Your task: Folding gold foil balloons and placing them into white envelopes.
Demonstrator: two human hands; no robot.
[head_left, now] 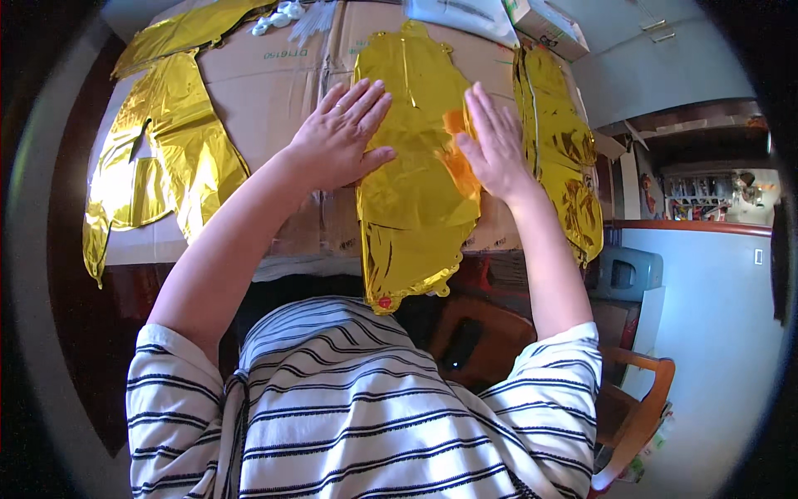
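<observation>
A flat, uninflated gold foil balloon (407, 179) lies lengthwise in front of me, its lower end hanging past the near edge of the cardboard (258, 100). A small red spot marks that lower end. My left hand (342, 137) rests on the balloon's left edge, palm down, fingers stretched out. Along the opposite edge my right hand (497, 143) is held with straight fingers and the thumb apart, tilted inward; its orange reflection shows in the foil. Whether the right palm presses on the foil I cannot tell. Neither hand grips anything.
More flat gold foil balloons lie at the left (187, 125) and right (559, 158). At the far edge are white ribbon rolls (283, 15), clear strips (314, 21), a plastic bag (465, 17) and a box (547, 29). A wooden chair (652, 407) stands at lower right.
</observation>
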